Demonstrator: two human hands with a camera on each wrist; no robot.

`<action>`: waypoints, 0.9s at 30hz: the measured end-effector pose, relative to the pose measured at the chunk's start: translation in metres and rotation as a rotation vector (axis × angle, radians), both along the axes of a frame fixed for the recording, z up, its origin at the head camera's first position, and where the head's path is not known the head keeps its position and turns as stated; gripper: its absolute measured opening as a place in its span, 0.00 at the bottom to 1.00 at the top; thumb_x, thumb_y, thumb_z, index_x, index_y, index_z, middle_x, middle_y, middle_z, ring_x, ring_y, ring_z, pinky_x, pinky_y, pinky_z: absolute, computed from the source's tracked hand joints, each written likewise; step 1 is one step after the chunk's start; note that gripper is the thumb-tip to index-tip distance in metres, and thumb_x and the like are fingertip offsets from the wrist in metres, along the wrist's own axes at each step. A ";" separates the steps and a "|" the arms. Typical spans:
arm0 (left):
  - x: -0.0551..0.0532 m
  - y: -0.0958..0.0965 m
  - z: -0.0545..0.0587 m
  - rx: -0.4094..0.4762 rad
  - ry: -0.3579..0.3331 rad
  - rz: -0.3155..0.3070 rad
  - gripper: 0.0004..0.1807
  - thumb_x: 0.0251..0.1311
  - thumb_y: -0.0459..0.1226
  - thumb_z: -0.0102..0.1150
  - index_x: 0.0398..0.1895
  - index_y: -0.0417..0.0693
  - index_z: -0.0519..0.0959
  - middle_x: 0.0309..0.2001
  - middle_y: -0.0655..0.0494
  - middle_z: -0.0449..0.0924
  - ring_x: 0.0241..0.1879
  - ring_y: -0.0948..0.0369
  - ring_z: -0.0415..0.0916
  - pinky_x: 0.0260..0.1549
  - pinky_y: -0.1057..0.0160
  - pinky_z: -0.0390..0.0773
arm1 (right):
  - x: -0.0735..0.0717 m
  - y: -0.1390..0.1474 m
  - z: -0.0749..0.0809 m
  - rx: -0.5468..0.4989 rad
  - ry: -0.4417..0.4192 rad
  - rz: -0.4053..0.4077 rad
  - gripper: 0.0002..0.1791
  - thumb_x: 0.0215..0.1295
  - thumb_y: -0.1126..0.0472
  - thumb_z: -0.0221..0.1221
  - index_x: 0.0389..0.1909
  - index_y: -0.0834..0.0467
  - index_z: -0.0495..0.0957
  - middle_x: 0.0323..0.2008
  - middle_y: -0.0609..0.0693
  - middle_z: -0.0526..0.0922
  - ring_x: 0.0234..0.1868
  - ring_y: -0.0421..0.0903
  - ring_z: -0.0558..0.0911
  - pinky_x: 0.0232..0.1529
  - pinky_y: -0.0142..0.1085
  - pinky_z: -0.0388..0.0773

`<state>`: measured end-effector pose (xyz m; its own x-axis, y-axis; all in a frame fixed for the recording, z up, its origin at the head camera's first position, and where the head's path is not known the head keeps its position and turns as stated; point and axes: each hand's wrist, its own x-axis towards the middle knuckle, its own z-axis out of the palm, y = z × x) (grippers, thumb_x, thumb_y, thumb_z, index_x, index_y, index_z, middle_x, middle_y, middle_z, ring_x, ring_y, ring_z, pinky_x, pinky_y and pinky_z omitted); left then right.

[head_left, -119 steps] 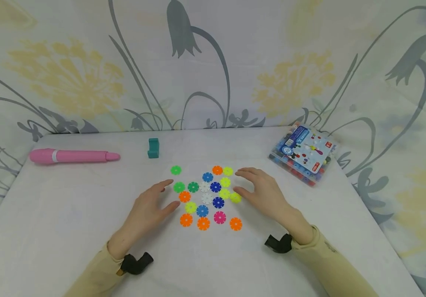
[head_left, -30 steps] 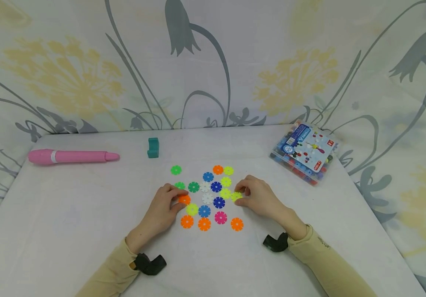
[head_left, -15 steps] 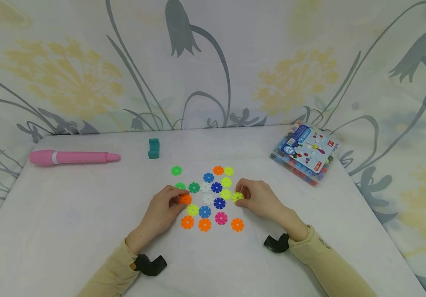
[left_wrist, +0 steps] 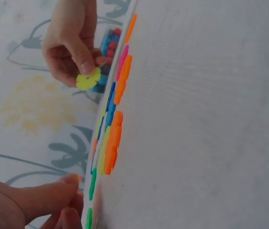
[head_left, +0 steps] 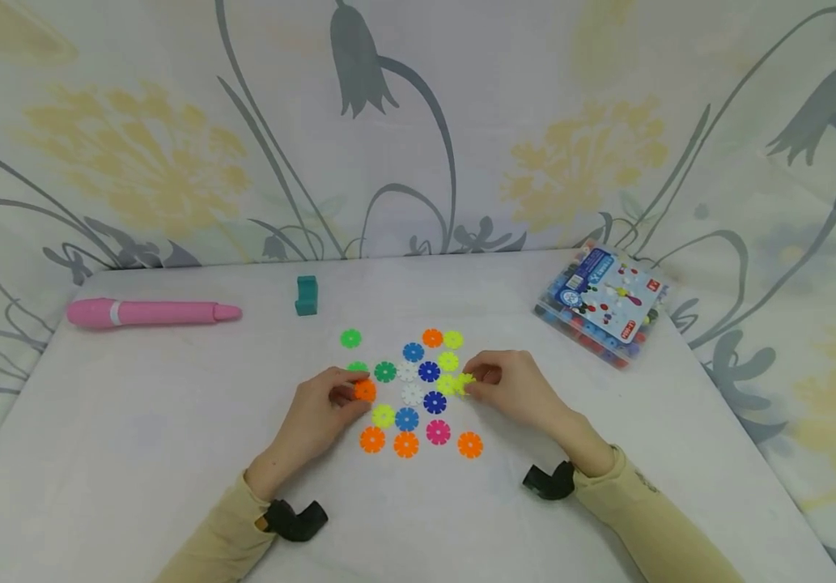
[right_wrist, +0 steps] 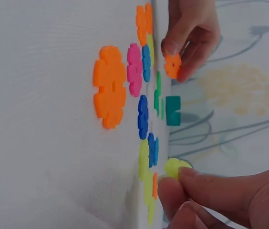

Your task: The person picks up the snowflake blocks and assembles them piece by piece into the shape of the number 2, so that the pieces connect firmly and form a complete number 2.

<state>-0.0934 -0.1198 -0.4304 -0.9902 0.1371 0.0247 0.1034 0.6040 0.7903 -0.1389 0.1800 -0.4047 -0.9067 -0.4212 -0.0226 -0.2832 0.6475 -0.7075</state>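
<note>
My left hand (head_left: pixel 323 406) pinches an orange snowflake disc (head_left: pixel 365 390) between thumb and fingers. In the right wrist view that disc (right_wrist: pixel 173 66) is up off the table, its face showing. A yellow snowflake disc (left_wrist: pixel 88 79) is pinched by my right hand (head_left: pixel 515 389), also raised in the left wrist view. Between the hands, loose slotted discs lie flat on the white table, among them a pink disc (head_left: pixel 438 432), a dark green disc (head_left: pixel 384 372), a dark blue disc (head_left: pixel 434 402) and a white disc (head_left: pixel 412 394). My left fingers partly cover a light green disc (head_left: pixel 357 368).
Toward the back left lies a pink stick-shaped thing (head_left: pixel 163 312). A small teal block (head_left: pixel 306 295) with a notch stands near the table's back edge. At the back right is a clear case (head_left: pixel 600 304) of colourful pieces with a printed label. A flower-patterned cloth (head_left: pixel 418 138) hangs behind.
Four seconds ago both hands hovered with spread fingers beside the discs. Since then each has pinched one, orange at left and yellow at right, and in the last half second the yellow one has turned.
</note>
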 end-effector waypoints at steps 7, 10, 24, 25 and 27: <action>-0.001 0.004 0.010 0.079 -0.038 0.032 0.22 0.61 0.40 0.69 0.59 0.50 0.81 0.46 0.56 0.84 0.41 0.60 0.79 0.43 0.65 0.80 | -0.003 -0.004 0.010 -0.106 0.003 -0.044 0.11 0.64 0.64 0.66 0.46 0.62 0.84 0.36 0.50 0.87 0.35 0.43 0.85 0.40 0.30 0.82; -0.002 0.007 0.013 0.111 -0.025 0.038 0.23 0.60 0.40 0.70 0.59 0.49 0.81 0.46 0.56 0.84 0.40 0.60 0.79 0.42 0.68 0.79 | -0.003 -0.009 0.013 -0.155 -0.003 -0.051 0.11 0.64 0.64 0.66 0.46 0.63 0.84 0.37 0.51 0.88 0.36 0.46 0.87 0.40 0.30 0.83; -0.003 0.022 0.035 0.238 0.045 0.023 0.24 0.60 0.38 0.69 0.60 0.47 0.80 0.52 0.53 0.83 0.43 0.58 0.79 0.46 0.66 0.79 | -0.002 -0.047 0.037 -0.369 -0.025 -0.032 0.11 0.67 0.63 0.64 0.46 0.64 0.84 0.38 0.57 0.89 0.40 0.56 0.89 0.43 0.35 0.85; -0.003 0.023 0.036 0.249 0.041 0.026 0.24 0.60 0.37 0.69 0.60 0.47 0.80 0.53 0.53 0.83 0.44 0.58 0.79 0.46 0.67 0.79 | -0.001 -0.048 0.037 -0.385 -0.032 -0.030 0.11 0.67 0.63 0.64 0.47 0.64 0.83 0.38 0.57 0.89 0.40 0.57 0.88 0.44 0.35 0.85; -0.001 0.024 0.037 0.269 0.034 0.024 0.23 0.61 0.37 0.68 0.61 0.47 0.80 0.54 0.53 0.83 0.44 0.57 0.79 0.47 0.67 0.79 | 0.002 -0.050 0.037 -0.405 -0.042 -0.039 0.11 0.66 0.63 0.65 0.47 0.63 0.84 0.38 0.56 0.89 0.40 0.57 0.88 0.44 0.35 0.85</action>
